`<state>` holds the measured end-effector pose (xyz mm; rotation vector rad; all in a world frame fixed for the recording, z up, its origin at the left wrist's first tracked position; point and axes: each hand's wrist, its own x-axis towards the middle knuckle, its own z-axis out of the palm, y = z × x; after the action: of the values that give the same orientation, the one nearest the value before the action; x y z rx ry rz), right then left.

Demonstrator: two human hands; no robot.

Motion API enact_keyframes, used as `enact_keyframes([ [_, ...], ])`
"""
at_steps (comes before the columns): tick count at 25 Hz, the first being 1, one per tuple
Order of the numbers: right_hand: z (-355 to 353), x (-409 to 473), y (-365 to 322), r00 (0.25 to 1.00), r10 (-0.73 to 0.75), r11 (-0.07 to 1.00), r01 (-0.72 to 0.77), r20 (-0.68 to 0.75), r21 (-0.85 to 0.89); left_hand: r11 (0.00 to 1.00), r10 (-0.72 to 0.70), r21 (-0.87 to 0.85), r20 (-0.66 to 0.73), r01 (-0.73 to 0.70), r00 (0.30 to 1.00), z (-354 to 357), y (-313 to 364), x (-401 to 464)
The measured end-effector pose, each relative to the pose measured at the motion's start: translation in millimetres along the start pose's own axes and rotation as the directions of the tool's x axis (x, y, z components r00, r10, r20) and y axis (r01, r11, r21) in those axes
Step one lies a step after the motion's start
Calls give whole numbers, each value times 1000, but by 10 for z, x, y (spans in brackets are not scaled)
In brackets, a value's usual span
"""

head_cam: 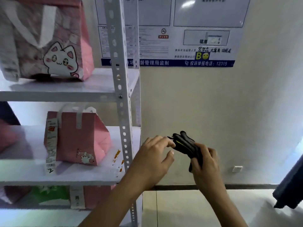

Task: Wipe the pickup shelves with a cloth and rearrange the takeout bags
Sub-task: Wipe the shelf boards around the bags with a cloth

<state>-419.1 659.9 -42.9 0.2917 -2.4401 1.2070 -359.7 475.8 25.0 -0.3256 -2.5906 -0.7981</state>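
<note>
The right hand clenches a dark cloth bunched at about four o'clock in view, off to the right of the rack — held clear of the shelves, likely so it can be folded first. The left hand pinches the cloth's edge with its fingertips, apparently tugging it into shape. At eight o'clock the pink takeout bag stands on the middle shelf, with orange sauce spots just beside it near the upright — probably the first wiping target. A cat-print bag sits on the shelf above, at ten o'clock.
</note>
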Motion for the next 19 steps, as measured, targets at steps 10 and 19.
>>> enact_keyframes([
  [10, 37, 1799, -368, 962, -273, 942, 264, 15, 206, 931, -7, 349, -275, 107, 961, -317, 177, 1027],
  [19, 233, 2966, -1040, 805, -593, 725, 520, 24, 452, 634, -169, 608, -495, 479, 852, -365, 170, 1494],
])
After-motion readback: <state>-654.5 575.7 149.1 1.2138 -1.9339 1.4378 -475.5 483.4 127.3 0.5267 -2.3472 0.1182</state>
